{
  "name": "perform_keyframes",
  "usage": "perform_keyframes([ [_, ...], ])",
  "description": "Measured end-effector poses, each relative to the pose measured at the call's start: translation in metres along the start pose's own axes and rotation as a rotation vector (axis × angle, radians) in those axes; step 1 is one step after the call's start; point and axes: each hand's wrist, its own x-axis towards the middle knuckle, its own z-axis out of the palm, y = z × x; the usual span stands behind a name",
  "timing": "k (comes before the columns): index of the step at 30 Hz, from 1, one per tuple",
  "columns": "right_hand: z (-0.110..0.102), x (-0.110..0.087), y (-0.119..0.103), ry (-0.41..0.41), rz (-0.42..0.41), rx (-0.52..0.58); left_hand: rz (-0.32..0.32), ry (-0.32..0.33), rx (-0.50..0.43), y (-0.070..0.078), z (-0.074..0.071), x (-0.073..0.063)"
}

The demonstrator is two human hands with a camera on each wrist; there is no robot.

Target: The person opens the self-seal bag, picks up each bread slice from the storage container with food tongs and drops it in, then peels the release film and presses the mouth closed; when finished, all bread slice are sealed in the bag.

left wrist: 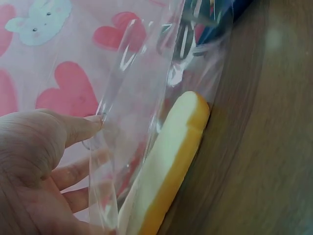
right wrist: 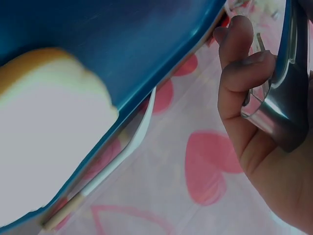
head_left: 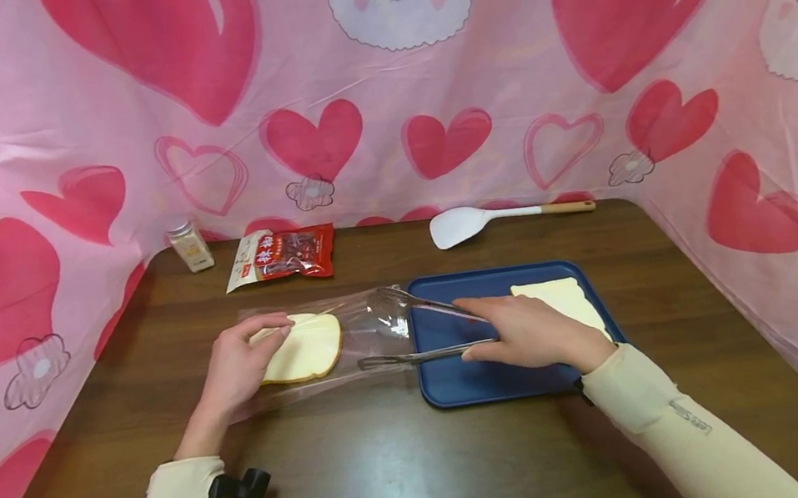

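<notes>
My left hand (head_left: 236, 363) pinches the film of a clear plastic bag (head_left: 366, 321) between thumb and fingers. Inside the bag lies a pale bread slice (head_left: 317, 346) with a golden crust; the left wrist view shows the same slice (left wrist: 171, 161) edge-on. My right hand (head_left: 527, 331) grips metal tongs (head_left: 450, 351). Their two arms are spread apart and point left, with the tips at the bag's right end. Beneath the right hand is a blue tray (head_left: 455, 389), where a second bread slice (head_left: 563, 299) lies at the right side, partly hidden by the hand.
A white spatula (head_left: 460, 226) with a wooden handle lies behind the tray. At the back left are a red-and-white food packet (head_left: 294, 254) and a small shaker jar (head_left: 191, 248). Pink heart-patterned cloth encloses the back and sides of the brown wooden table (head_left: 368, 472).
</notes>
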Motion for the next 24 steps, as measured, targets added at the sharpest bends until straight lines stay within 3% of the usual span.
perform_keyframes([
  [7,-0.001,-0.046,0.025,0.126,0.065,0.023,0.041,0.011,0.036,-0.001,0.000,0.002],
  [17,0.014,-0.118,0.042,0.300,0.275,0.051,0.076,0.031,0.066,-0.004,0.000,0.001],
  [24,0.029,-0.151,0.045,0.405,0.422,0.034,0.069,0.040,0.065,-0.006,-0.001,-0.001],
])
